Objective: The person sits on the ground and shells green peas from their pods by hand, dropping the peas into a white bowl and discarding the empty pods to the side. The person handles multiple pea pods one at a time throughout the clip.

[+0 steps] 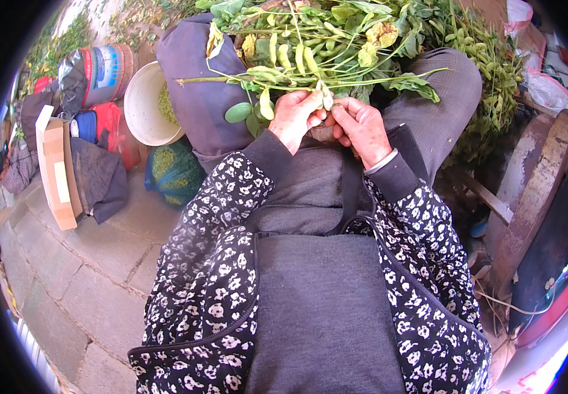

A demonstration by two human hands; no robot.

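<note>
My left hand (297,116) and my right hand (360,127) meet above my lap, and a pale green soybean pod (325,95) is pinched between their fingertips. Just beyond them, a cut soybean stem (210,79) with plump green pods (306,60) lies across my thighs. Behind it, a heap of leafy soybean plants (362,19), some leaves yellowed, rests between my knees. Another pod (266,104) hangs beside my left hand, near a round green leaf (238,112). The inner sides of both palms are hidden.
At my left, a white bucket (138,106) holds green beans, beside a filled green mesh bag (175,172). Farther left stand an open cardboard box (57,172), dark cloth (101,172) and a striped container (109,74). A worn wooden stool (525,192) lies at right, near more plants (486,69).
</note>
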